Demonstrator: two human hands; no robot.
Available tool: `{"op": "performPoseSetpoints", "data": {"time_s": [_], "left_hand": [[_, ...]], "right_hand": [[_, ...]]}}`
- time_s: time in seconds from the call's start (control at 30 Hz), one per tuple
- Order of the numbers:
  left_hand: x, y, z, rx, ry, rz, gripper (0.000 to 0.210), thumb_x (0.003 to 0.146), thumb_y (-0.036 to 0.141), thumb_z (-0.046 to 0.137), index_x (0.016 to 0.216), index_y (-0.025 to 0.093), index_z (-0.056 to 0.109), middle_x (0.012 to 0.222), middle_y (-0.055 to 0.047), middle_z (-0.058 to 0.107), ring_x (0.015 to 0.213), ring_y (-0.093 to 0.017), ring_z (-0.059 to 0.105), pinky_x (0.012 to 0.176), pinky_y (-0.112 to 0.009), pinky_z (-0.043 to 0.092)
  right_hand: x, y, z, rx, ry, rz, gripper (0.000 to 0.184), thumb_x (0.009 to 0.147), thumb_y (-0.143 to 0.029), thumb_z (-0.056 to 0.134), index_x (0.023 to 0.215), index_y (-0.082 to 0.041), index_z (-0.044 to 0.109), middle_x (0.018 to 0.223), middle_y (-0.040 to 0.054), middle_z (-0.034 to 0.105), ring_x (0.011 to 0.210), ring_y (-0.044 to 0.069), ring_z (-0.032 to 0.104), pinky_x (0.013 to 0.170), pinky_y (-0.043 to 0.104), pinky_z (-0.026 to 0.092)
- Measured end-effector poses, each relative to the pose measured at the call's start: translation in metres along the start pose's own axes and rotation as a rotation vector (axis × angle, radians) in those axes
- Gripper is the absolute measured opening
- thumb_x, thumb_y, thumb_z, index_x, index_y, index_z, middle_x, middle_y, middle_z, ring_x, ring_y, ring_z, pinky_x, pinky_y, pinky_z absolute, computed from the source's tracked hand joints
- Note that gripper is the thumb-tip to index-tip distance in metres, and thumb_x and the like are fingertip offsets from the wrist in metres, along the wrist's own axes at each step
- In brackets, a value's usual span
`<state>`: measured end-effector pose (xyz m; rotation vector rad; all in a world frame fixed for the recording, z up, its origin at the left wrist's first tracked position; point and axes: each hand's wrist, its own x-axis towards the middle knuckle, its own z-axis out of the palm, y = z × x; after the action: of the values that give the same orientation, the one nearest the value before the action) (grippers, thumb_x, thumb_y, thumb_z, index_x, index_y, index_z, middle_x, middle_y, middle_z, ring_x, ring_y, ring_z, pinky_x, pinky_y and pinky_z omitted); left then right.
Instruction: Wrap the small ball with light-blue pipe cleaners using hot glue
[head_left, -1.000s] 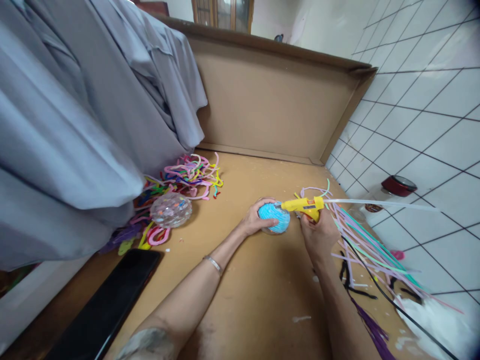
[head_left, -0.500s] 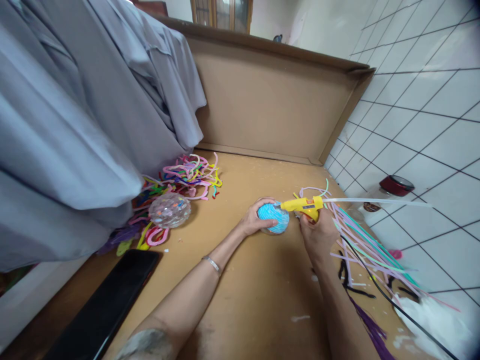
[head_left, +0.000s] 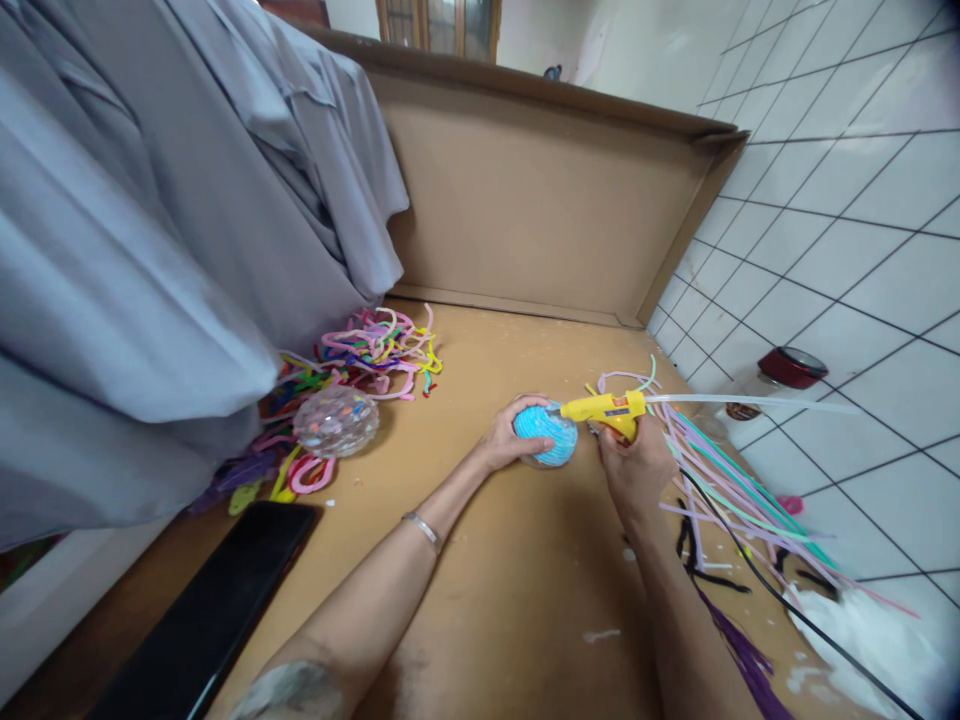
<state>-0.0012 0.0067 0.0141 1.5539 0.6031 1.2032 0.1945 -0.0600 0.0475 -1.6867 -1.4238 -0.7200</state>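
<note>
My left hand (head_left: 508, 436) is wrapped round the left side of a ball covered in rows of bright blue pipe cleaner (head_left: 534, 424), with the thumb across its front. A clear rim shows at the ball's lower right edge. In my right hand (head_left: 636, 462) is a yellow hot glue gun (head_left: 606, 407), gripped by its handle. Its nozzle points left and meets the ball's upper right side; whether glue is flowing I cannot tell. A long clear glue stick (head_left: 750, 402) sticks out of the gun's back.
On the left lie a clear faceted ball (head_left: 336, 422), tangled coloured pipe cleaners (head_left: 375, 345) and a black phone (head_left: 217, 610). Straight pipe cleaners (head_left: 731, 470), a black cord (head_left: 739, 545) and a red-lidded jar (head_left: 793, 368) are at right. Cardboard (head_left: 525, 190) stands behind; grey cloth (head_left: 150, 220) hangs left.
Both hands, the ball and the glue gun hold almost the same position. The whole view has shifted very slightly.
</note>
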Motion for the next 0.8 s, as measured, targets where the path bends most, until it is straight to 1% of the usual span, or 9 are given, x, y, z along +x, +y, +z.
{"op": "performPoseSetpoints", "data": {"time_s": [0.2, 0.43, 0.57, 0.67, 0.8], "left_hand": [[-0.0001, -0.0021, 0.0004, -0.009, -0.004, -0.001, 0.059, 0.056, 0.037, 0.088, 0.108, 0.021, 0.067, 0.129, -0.010, 0.060, 0.124, -0.029, 0.054, 0.110, -0.044, 0.037], [0.0000, -0.0010, 0.0002, -0.007, -0.008, -0.004, 0.058, 0.056, 0.036, 0.088, 0.108, 0.021, 0.068, 0.129, -0.010, 0.060, 0.123, -0.029, 0.055, 0.109, -0.044, 0.038], [-0.0002, 0.0003, 0.0004, -0.007, -0.015, -0.009, 0.058, 0.056, 0.036, 0.088, 0.108, 0.021, 0.068, 0.129, -0.010, 0.060, 0.123, -0.029, 0.055, 0.109, -0.043, 0.038], [-0.0003, -0.0004, 0.0002, -0.013, -0.010, -0.008, 0.058, 0.056, 0.036, 0.088, 0.107, 0.020, 0.067, 0.129, -0.011, 0.060, 0.123, -0.029, 0.055, 0.110, -0.044, 0.038], [0.0001, -0.0024, -0.0005, -0.011, -0.005, -0.007, 0.057, 0.056, 0.036, 0.088, 0.106, 0.020, 0.067, 0.130, -0.011, 0.059, 0.124, -0.030, 0.055, 0.110, -0.045, 0.037]], "right_hand": [[-0.0001, 0.0037, -0.0002, 0.015, -0.018, 0.013, 0.012, 0.079, -0.033, 0.055, 0.079, -0.021, 0.052, 0.068, 0.0017, 0.056, 0.062, 0.018, 0.049, 0.058, 0.029, 0.031], [0.0004, 0.0002, -0.0001, 0.007, -0.042, 0.045, 0.014, 0.078, -0.034, 0.054, 0.075, -0.021, 0.052, 0.066, 0.0024, 0.055, 0.059, 0.018, 0.047, 0.058, 0.030, 0.031], [-0.0008, 0.0033, 0.0013, 0.025, -0.058, 0.044, 0.015, 0.079, -0.035, 0.054, 0.079, -0.021, 0.053, 0.069, 0.0027, 0.057, 0.061, 0.018, 0.048, 0.059, 0.030, 0.032], [-0.0010, 0.0065, 0.0017, 0.039, -0.063, 0.070, 0.017, 0.079, -0.037, 0.055, 0.081, -0.021, 0.053, 0.070, 0.0028, 0.058, 0.062, 0.018, 0.049, 0.059, 0.030, 0.032], [0.0014, 0.0052, -0.0008, 0.064, -0.066, 0.100, 0.016, 0.077, -0.037, 0.054, 0.079, -0.021, 0.052, 0.069, 0.0021, 0.057, 0.061, 0.018, 0.049, 0.059, 0.030, 0.033]]}}
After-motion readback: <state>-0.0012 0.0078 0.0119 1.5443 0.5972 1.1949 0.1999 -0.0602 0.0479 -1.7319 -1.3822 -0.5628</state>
